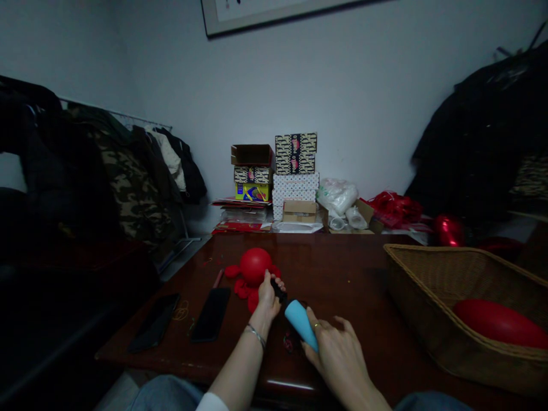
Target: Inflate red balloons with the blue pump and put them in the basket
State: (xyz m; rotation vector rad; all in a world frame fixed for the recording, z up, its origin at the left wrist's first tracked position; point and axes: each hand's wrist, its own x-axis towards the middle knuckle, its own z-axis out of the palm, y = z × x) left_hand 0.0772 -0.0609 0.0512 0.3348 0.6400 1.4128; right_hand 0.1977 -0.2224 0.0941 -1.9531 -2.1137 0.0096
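A blue tube [301, 323], which looks like the body of a hand balloon pump, lies in the grip of my right hand [342, 351], its fingers curled over it. My left hand [269, 294] is closed around the black part [279, 290] in line with the tube. Just past my left thumb is a round, inflated red balloon [256, 266]; whether its neck is pinched in my fingers is hidden. Several flat red balloons [242, 289] lie on the table beneath and beside it.
On the brown table [342, 268], two dark phones [211, 314] lie left, beside yellowish rubber bands [181, 310]. At right stands a wicker basket [411, 297] holding a red balloon [499, 322]. Stacked boxes [295, 188] and plastic bags [338, 195] line the back wall.
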